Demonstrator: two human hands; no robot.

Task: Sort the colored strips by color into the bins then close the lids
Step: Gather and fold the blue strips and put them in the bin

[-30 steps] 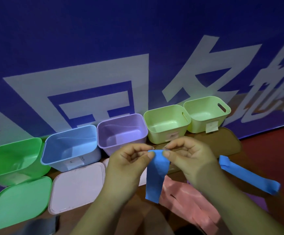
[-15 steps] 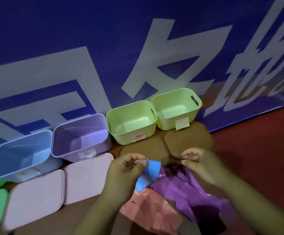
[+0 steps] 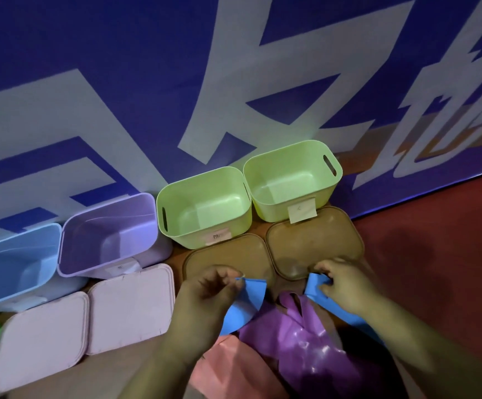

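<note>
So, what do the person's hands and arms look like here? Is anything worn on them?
Both are bare. The left hand and the right hand wear no gloves, and I see no ring. The left forearm and the right forearm show no sleeve, watch or bracelet as far as the frame reaches. The light is dim, so small details could escape.

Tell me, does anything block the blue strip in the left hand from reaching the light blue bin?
Nothing visible does. The light blue plastic bin stands open; only pale pink lids lie flat between it and the blue strip that the left hand pinches.
</note>
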